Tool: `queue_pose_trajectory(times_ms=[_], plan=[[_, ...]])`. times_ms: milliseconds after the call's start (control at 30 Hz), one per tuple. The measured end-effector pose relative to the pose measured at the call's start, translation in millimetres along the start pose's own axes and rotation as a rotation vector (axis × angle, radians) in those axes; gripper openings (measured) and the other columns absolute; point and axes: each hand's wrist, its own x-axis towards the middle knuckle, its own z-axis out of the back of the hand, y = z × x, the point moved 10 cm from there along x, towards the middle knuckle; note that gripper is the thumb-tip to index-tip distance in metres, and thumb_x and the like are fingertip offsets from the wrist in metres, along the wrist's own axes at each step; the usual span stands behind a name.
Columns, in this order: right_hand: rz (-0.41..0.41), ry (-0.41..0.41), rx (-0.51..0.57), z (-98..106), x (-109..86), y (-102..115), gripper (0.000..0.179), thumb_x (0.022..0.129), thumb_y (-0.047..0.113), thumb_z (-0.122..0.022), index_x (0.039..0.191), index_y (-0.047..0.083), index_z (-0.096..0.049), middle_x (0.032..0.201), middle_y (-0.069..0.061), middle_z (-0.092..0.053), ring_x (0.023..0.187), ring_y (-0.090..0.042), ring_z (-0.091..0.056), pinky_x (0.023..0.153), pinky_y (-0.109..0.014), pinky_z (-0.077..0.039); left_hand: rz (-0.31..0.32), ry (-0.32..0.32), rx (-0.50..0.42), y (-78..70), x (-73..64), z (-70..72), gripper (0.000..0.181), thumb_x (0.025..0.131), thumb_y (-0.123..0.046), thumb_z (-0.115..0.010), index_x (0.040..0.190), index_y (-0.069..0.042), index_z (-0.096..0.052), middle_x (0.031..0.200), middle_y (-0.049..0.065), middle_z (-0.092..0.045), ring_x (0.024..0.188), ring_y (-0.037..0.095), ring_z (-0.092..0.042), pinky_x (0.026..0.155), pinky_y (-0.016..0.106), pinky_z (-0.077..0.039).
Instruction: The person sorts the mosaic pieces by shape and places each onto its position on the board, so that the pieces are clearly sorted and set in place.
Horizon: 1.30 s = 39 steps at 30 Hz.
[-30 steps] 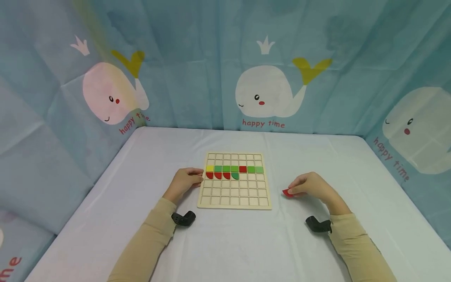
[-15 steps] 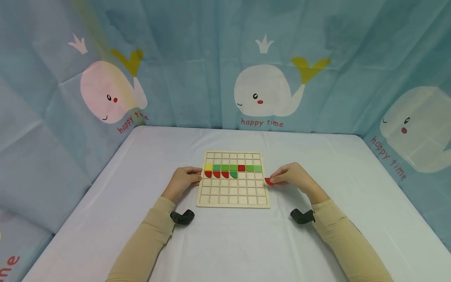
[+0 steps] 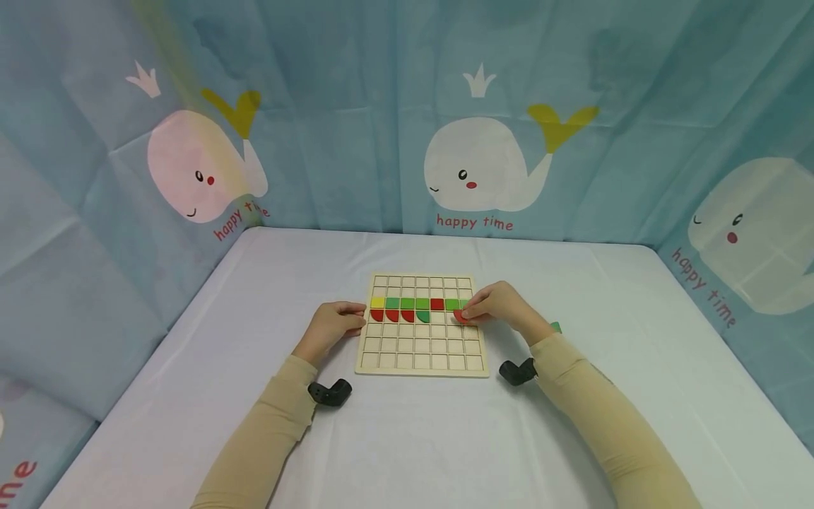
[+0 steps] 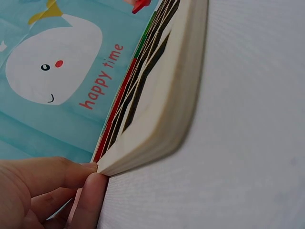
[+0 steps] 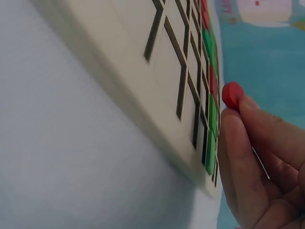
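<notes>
A pale wooden grid board [image 3: 413, 362] lies on the white cloth in the head view. One of its rows carries square tiles in yellow, green and red. In the row just below, several red quarter-circle tiles [image 3: 392, 316] and one green quarter-circle tile [image 3: 423, 317] sit at the left. My left hand [image 3: 326, 329] holds the board's left edge, thumb and fingers on the wood in the left wrist view. Between thumb and fingertips my right hand [image 3: 504, 308] pinches a red quarter-circle tile [image 5: 232, 94], over the right part of the board.
A small green piece [image 3: 556, 327] shows behind the right sleeve, partly hidden. Black wrist cameras [image 3: 329, 392] stick out from both sleeves. Blue curtains [image 3: 343, 170] printed with whales stand around the table.
My right hand has carried the red quarter-circle tile leftward and away from me, from the cloth to over the board. The left hand has stayed at the board's edge.
</notes>
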Motion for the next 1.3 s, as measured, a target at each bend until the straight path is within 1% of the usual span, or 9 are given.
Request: queue_pose_trajectory(times_ms=[100,200,267,367,500,667,900,1100,1300], plan=[[0.016,-0.005,-0.038,-4,4.1,9,0.018,0.082,0.016,-0.082,0.092,0.002,-0.078,0.071,0.001,-0.075,0.067,-0.008,-0.071,0.092,-0.034,-0.055,-0.005,0.0,0.001,0.0,0.2,-0.4,0.038,0.091,-0.004,-0.067,0.128,0.001,-0.064,0.118,0.015,-0.065,0.085,0.007,-0.063,0.071,0.017,-0.058],[0.034,0.002,-0.056,-10,7.8,17,0.016,0.082,0.016,-0.082,0.091,0.002,-0.078,0.072,0.001,-0.075,0.067,-0.009,-0.072,0.094,-0.036,-0.055,-0.007,0.0,-0.002,0.1,0.6,-0.7,0.038,0.091,-0.004,-0.067,0.128,0.001,-0.064,0.118,0.015,-0.065,0.085,0.007,-0.063,0.071,0.017,-0.058],[0.032,0.017,-0.051,-15,10.2,20,0.016,0.083,0.014,-0.081,0.091,0.002,-0.078,0.072,0.0,-0.075,0.067,-0.01,-0.073,0.09,-0.033,-0.058,-0.003,0.001,-0.001,0.3,0.7,-1.1,0.038,0.091,-0.004,-0.067,0.128,0.001,-0.064,0.119,0.015,-0.065,0.085,0.007,-0.063,0.072,0.017,-0.058],[0.033,0.032,-0.061,-20,13.6,23,0.015,0.083,0.013,-0.081,0.091,0.002,-0.078,0.072,0.0,-0.075,0.065,-0.01,-0.072,0.078,-0.027,-0.06,-0.005,0.008,0.001,-0.4,0.4,-2.0,0.038,0.091,-0.004,-0.066,0.129,0.001,-0.064,0.12,0.016,-0.065,0.085,0.007,-0.064,0.072,0.017,-0.058],[0.04,0.028,-0.081,-24,17.9,25,0.015,0.083,0.013,-0.081,0.091,0.001,-0.078,0.07,0.0,-0.075,0.061,-0.008,-0.069,0.07,-0.021,-0.058,-0.01,0.006,0.002,-2.2,-0.4,-1.7,0.038,0.09,-0.004,-0.067,0.128,0.001,-0.064,0.119,0.016,-0.065,0.085,0.007,-0.063,0.071,0.017,-0.058],[0.05,0.031,-0.089,-30,19.9,28,0.014,0.082,0.009,-0.081,0.09,-0.002,-0.077,0.077,-0.006,-0.076,0.06,-0.009,-0.07,0.068,-0.023,-0.06,-0.01,0.001,0.003,-2.1,-0.2,-0.4,0.039,0.091,-0.004,-0.066,0.129,0.001,-0.064,0.119,0.015,-0.065,0.085,0.006,-0.063,0.071,0.016,-0.057],[0.082,0.006,-0.144,-35,15.8,38,0.009,0.081,0.006,-0.08,0.084,-0.002,-0.075,0.086,-0.013,-0.076,0.063,-0.014,-0.071,0.067,-0.026,-0.061,-0.01,0.0,0.009,-0.4,0.3,0.4,0.038,0.091,-0.005,-0.066,0.129,0.001,-0.064,0.121,0.016,-0.064,0.086,0.006,-0.063,0.072,0.016,-0.058],[0.098,0.011,-0.194,-38,16.9,42,0.008,0.081,0.004,-0.08,0.08,-0.001,-0.074,0.082,-0.013,-0.075,0.063,-0.014,-0.071,0.068,-0.027,-0.061,-0.008,0.001,0.015,0.9,1.4,0.5,0.038,0.091,-0.005,-0.066,0.129,0.0,-0.064,0.121,0.015,-0.065,0.088,0.007,-0.063,0.072,0.016,-0.057],[0.114,-0.014,-0.289,-39,17.8,46,0.011,0.081,0.004,-0.08,0.075,0.002,-0.072,0.076,-0.01,-0.074,0.063,-0.014,-0.07,0.067,-0.027,-0.06,-0.008,0.002,0.006,0.2,2.1,0.3,0.038,0.091,-0.005,-0.066,0.129,0.0,-0.064,0.121,0.016,-0.064,0.088,0.007,-0.063,0.072,0.016,-0.057]])
